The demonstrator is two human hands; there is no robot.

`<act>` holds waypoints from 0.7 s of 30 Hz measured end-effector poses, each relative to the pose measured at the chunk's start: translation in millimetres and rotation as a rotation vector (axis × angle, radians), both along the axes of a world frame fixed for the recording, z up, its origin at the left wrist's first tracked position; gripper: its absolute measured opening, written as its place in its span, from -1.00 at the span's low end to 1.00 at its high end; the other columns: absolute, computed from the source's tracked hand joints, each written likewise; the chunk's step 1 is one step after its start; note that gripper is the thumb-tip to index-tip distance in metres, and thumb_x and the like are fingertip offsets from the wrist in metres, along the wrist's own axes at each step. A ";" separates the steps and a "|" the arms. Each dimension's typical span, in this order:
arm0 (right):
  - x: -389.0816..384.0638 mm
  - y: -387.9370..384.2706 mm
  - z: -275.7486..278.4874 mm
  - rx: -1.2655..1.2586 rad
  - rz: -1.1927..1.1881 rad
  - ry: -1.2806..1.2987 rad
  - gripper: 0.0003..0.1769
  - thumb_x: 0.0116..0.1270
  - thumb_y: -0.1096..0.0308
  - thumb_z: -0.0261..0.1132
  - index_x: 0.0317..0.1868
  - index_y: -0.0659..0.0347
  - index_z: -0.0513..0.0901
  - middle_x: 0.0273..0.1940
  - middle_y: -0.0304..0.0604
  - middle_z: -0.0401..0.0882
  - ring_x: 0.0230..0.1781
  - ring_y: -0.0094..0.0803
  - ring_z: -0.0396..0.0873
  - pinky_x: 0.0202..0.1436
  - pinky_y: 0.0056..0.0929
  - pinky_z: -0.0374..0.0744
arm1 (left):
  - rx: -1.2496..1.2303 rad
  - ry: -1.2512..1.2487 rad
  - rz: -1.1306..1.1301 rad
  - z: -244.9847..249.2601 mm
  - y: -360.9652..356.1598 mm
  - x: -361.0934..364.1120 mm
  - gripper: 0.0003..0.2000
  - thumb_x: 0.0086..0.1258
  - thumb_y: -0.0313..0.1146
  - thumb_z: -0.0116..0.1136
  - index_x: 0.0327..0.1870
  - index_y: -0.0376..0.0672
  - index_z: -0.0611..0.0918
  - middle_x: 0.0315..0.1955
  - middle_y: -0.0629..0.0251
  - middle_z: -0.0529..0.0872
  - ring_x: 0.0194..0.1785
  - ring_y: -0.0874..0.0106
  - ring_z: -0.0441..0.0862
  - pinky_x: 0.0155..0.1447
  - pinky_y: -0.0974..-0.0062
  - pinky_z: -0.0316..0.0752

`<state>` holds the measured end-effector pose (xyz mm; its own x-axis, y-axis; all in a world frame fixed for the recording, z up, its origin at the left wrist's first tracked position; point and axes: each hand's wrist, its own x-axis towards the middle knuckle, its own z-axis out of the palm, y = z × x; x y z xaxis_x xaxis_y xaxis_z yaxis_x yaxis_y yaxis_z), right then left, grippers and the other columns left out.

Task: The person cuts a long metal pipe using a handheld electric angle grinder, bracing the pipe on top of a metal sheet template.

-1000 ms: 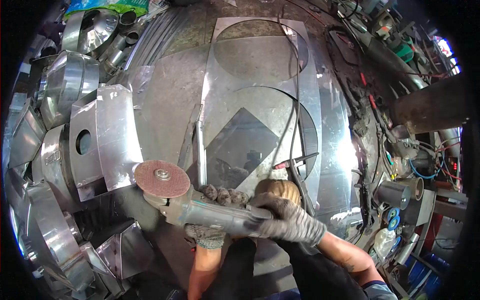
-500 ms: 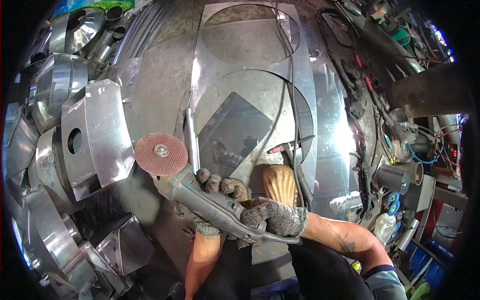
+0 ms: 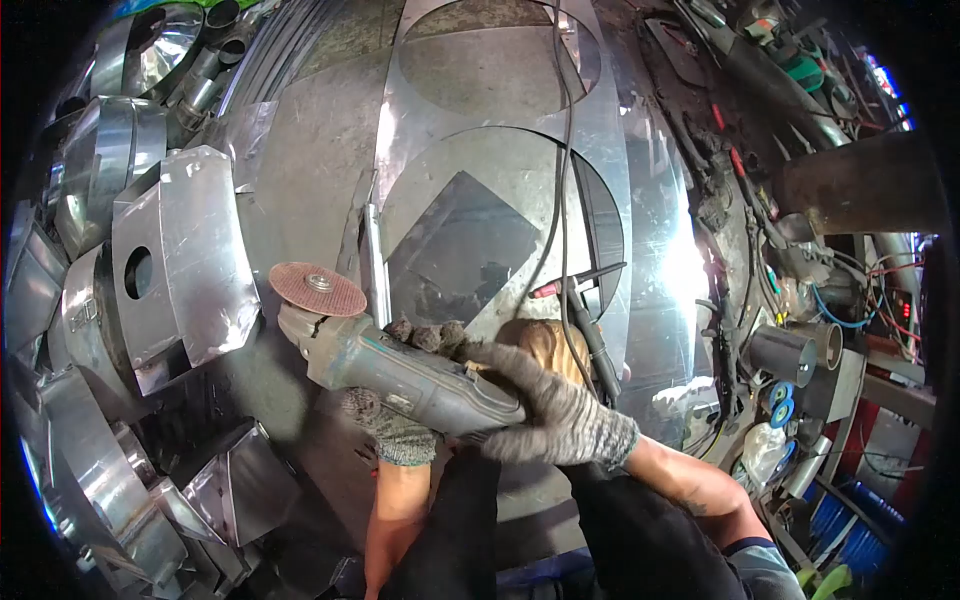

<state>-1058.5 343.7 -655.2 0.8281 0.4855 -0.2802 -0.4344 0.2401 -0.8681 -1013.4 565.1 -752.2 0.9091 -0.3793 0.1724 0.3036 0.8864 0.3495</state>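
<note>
An angle grinder (image 3: 415, 385) with a reddish-brown disc (image 3: 318, 288) is held across the front of my body, its disc end at the left. My left hand (image 3: 395, 425), in a grey knitted glove, wraps round the grinder's body from below, with the fingertips showing past its far side. At the rear end of the grinder is my gloved right hand (image 3: 560, 410), its fingers over the top and the rest along the lower side. Beyond my hands lies a dark square sheet (image 3: 465, 250). A brown shoe (image 3: 550, 350) shows partly behind my right hand.
A metal sheet with round cut-outs (image 3: 500, 115) lies on the floor ahead. Across it run a dark cable (image 3: 562, 160) and a torch with a red tip (image 3: 590, 335). Bent metal parts (image 3: 205, 260) crowd the left. Pipes (image 3: 860, 190) and hoses line the right.
The grinder has turned, so its disc now shows more edge-on. My right hand has loosened and stretched its fingers along the rear of the grinder. The left hand keeps its hold.
</note>
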 end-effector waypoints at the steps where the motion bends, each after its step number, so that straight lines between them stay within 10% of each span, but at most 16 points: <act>1: 1.9 -0.7 0.9 -0.003 0.004 -0.001 0.04 0.31 0.24 0.62 0.66 0.22 0.20 0.47 0.01 0.43 0.50 -0.25 0.41 0.54 -0.24 0.43 | 0.043 0.033 0.022 -8.5 7.9 -5.4 -0.13 0.29 0.37 0.28 0.44 -0.14 0.48 0.19 0.15 0.66 0.36 -0.08 0.49 0.44 -0.25 0.37; 8: -6.8 -5.9 -8.6 -0.368 0.055 -0.128 -0.09 0.23 0.15 0.66 0.49 0.18 0.39 0.32 0.03 0.54 0.45 -0.14 0.50 0.45 -0.20 0.56 | -0.135 0.408 0.011 -4.1 12.6 -27.8 -0.08 0.35 0.46 0.13 0.53 -0.12 0.41 0.39 -0.02 0.56 0.51 -0.21 0.37 0.59 -0.40 0.16; 17: -0.5 -4.5 -13.1 -0.349 0.084 -0.157 0.08 0.13 0.17 0.74 0.57 0.26 0.34 0.42 0.03 0.49 0.51 -0.19 0.42 0.56 -0.18 0.44 | 0.236 0.443 0.213 10.5 7.9 -27.7 -0.31 0.59 0.32 -0.12 0.38 -0.12 0.56 0.24 -0.06 0.69 0.32 -0.20 0.59 0.43 -0.34 0.43; 21: 1.1 -4.2 -9.4 -0.311 0.063 -0.079 0.06 0.14 0.16 0.73 0.56 0.28 0.36 0.46 0.03 0.46 0.52 -0.18 0.41 0.57 -0.19 0.43 | 0.180 0.324 0.150 -10.3 26.0 -33.7 -0.02 0.31 0.52 0.08 0.56 -0.12 0.39 0.42 -0.10 0.52 0.45 -0.29 0.42 0.45 -0.47 0.35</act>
<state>-1057.5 339.6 -664.6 0.8243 0.4378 -0.3591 -0.3681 -0.0676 -0.9273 -1047.0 591.0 -762.5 0.9530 -0.2364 -0.1893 0.2956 0.8623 0.4112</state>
